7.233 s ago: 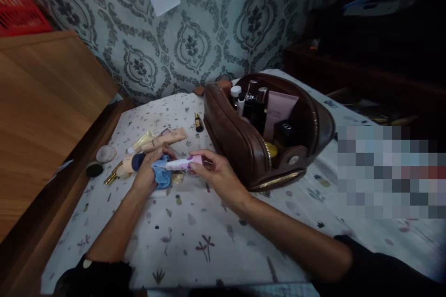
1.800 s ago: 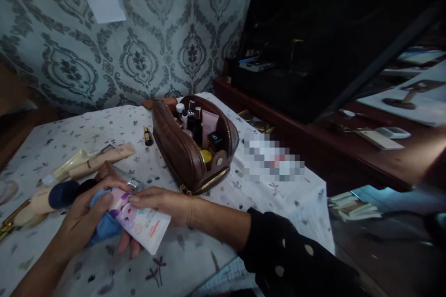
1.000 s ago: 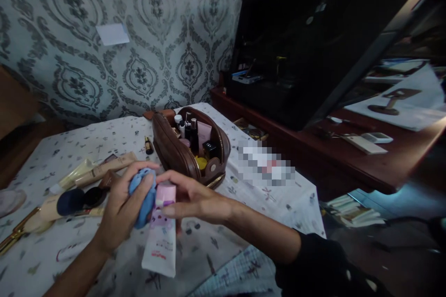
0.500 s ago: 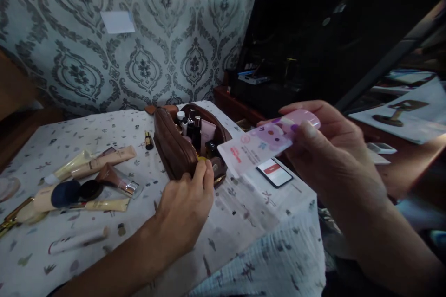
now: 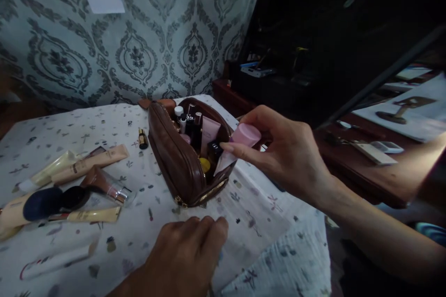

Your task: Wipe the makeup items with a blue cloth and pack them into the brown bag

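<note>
A brown cosmetic bag (image 5: 176,146) stands unzipped on the cloth. Inside it are a pale pink tube (image 5: 209,130), several dark bottles, a small black box (image 5: 214,150) and something with a yellow top (image 5: 204,164). My right hand (image 5: 278,146) pinches a tube with a pink cap (image 5: 246,134) between thumb and fingers, cap up, its flat white end inside the bag's right side. My left hand (image 5: 190,255) is in front of the bag, apart from it, fingers curled; its fingertips are hidden, so whatever it may hold does not show.
Left of the bag lie several tubes (image 5: 92,162), a round navy thing (image 5: 43,204), a white stick (image 5: 57,261) and a small black-and-gold bottle (image 5: 142,139). A patterned cloth (image 5: 258,222) covers the table. At the right stand a large dark screen (image 5: 313,32) and a reddish-brown desk (image 5: 355,176).
My right hand has moved left and turned the pink-capped tube downward, bringing its end into the bag. My left hand has come out of the bag and down toward me. The view has shifted slightly.
</note>
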Demonstrator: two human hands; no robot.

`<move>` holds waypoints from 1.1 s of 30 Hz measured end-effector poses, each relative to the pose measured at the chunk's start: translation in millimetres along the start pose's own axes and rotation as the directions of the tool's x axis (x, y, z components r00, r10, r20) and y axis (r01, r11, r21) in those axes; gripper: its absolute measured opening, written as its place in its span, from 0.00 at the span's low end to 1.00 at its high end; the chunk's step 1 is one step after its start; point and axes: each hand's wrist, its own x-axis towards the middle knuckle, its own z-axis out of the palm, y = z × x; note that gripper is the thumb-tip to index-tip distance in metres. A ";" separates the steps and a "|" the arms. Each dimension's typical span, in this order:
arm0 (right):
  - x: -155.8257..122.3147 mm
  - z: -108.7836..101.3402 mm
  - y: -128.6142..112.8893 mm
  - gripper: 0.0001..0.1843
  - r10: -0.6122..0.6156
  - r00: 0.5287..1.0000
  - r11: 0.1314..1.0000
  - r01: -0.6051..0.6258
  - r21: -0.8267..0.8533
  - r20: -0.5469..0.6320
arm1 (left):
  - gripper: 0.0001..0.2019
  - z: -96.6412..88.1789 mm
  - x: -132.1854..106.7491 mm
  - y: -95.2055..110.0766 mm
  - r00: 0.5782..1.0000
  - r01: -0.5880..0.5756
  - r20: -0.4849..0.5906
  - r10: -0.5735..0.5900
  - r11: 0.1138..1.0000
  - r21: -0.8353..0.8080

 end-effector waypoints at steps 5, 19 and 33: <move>0.5 7.1 2.6 0.21 0.004 0.979 0.975 0.041 -0.217 0.204 | 0.27 -8.6 14.7 -6.1 0.982 0.188 -0.017 -0.188 0.980 0.065; -9.5 17.0 11.3 0.10 -0.088 0.868 0.899 0.280 -0.336 0.488 | 0.24 1.4 17.1 -12.8 0.996 0.083 -0.053 -0.077 0.990 0.114; -22.4 20.6 22.8 0.16 -0.168 0.891 0.886 0.324 -0.332 0.422 | 0.24 -2.7 16.8 -14.7 0.998 0.046 -0.035 -0.042 0.991 0.128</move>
